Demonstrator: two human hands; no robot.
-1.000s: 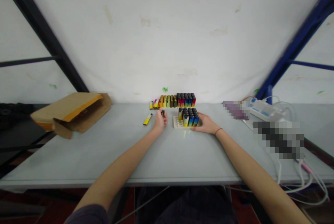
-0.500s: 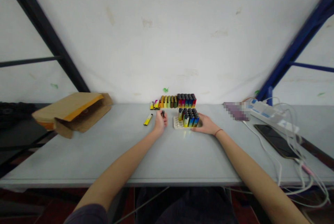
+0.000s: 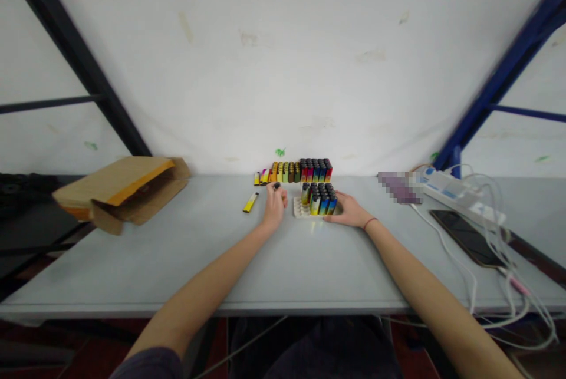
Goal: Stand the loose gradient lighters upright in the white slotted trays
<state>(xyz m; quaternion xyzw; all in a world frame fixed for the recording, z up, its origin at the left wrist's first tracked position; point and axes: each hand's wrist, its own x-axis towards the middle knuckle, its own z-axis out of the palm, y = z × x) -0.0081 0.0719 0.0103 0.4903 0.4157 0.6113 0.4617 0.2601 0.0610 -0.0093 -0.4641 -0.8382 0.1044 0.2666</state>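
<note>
My left hand (image 3: 275, 207) is closed around a lighter (image 3: 276, 186), whose black top shows above the fingers; the rest of it is hidden. To the right of that hand is a white tray (image 3: 302, 211) with round holes. Upright lighters (image 3: 323, 204), yellow and blue with black tops, fill its right part, and the holes at its front left are bare. My right hand (image 3: 349, 210) holds the tray's right side, thumb at the front corner. One yellow lighter (image 3: 250, 203) lies on the table, left of my left hand.
Behind the tray stand rows of yellow lighters (image 3: 285, 172) and red and blue lighters (image 3: 316, 171). An open cardboard box (image 3: 119, 187) is at the left. A power strip (image 3: 462, 196), a phone (image 3: 466, 237), a pixelated purple object (image 3: 400, 188) and white cables are at the right.
My left hand has shifted slightly to the right and turned, and the lighter in it is tilted more. My right hand and the tray look the same.
</note>
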